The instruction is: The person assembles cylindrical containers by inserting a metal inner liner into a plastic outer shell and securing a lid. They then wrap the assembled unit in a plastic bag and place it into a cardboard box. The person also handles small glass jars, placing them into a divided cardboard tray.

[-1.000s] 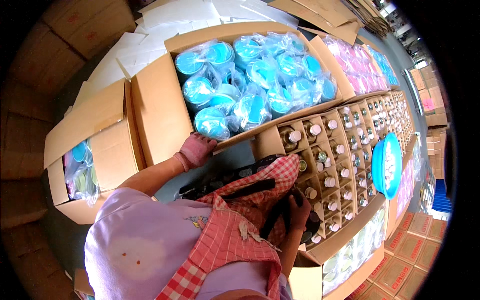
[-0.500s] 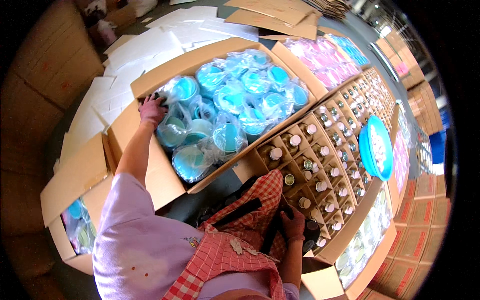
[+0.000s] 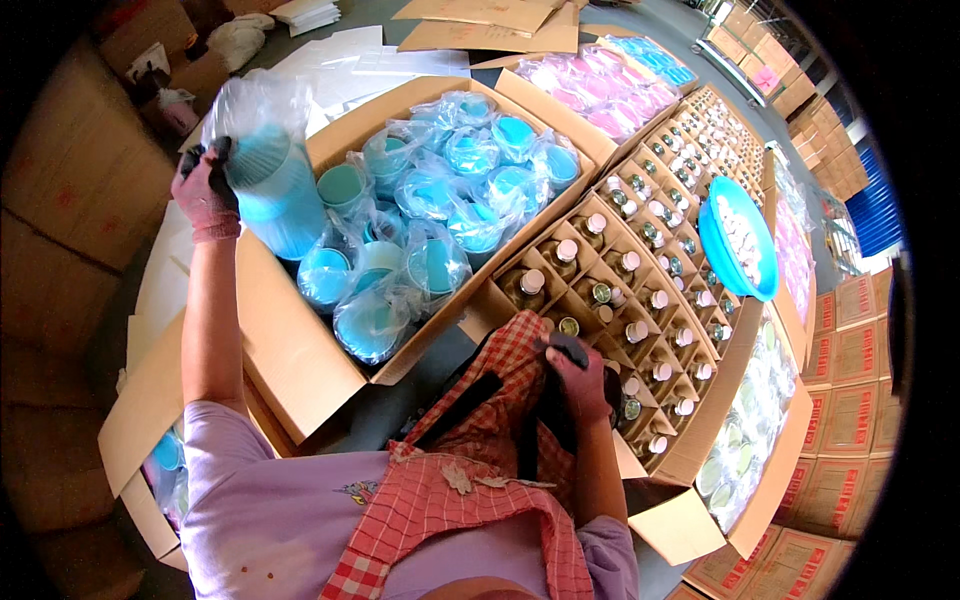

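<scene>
My left hand (image 3: 205, 190), in a pink glove, grips a clear plastic bag of stacked blue cups (image 3: 268, 175) and holds it above the left corner of a big open cardboard box (image 3: 300, 350). That box holds several more bagged stacks of blue cups (image 3: 440, 220). My right hand (image 3: 578, 378), also gloved, rests low by a red checked apron (image 3: 480, 440), closed around a dark strap or pouch at its edge. Just beyond it stands a divided carton of small bottles (image 3: 620, 290) with white and metal caps.
A round blue basin (image 3: 740, 245) of white caps sits on the bottle cartons at right. Boxes of pink and blue items (image 3: 610, 90) lie farther back. Flat white and brown cardboard sheets (image 3: 400, 60) cover the floor beyond. Stacked closed cartons (image 3: 850, 420) line the right.
My left hand reached from the box's near edge to its far left side, took hold of a bag of blue cups and lifted it out. My right hand stayed at the apron.
</scene>
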### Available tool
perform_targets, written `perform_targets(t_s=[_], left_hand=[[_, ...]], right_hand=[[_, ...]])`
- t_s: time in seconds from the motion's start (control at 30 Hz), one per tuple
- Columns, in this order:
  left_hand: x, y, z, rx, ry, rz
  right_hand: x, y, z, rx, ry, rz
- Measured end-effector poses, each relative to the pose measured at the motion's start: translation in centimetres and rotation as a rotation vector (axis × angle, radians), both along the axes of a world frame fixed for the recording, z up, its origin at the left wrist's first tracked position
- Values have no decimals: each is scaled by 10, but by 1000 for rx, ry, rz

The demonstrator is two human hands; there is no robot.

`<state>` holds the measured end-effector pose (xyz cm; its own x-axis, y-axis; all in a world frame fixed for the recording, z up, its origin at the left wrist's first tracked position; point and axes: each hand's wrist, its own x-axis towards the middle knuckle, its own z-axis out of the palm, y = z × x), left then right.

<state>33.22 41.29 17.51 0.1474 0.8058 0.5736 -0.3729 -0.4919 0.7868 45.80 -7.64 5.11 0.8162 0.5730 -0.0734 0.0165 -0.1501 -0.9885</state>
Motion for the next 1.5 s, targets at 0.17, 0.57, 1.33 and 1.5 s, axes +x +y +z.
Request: perform_targets(t_s=[0.17, 0.57, 1.33, 1.5], left_hand=[[-7, -76, 90, 1100, 109, 555], [3, -323, 76, -286, -411, -1888], [119, -332, -58, -616, -128, -1789], [118, -344, -110, -781, 9, -1684]], right_hand=[[-8, 62, 57, 244, 321, 95], [-41, 14, 11, 702, 575, 336], [86, -112, 141, 192, -751, -228], [83, -204, 290, -87, -880, -779]])
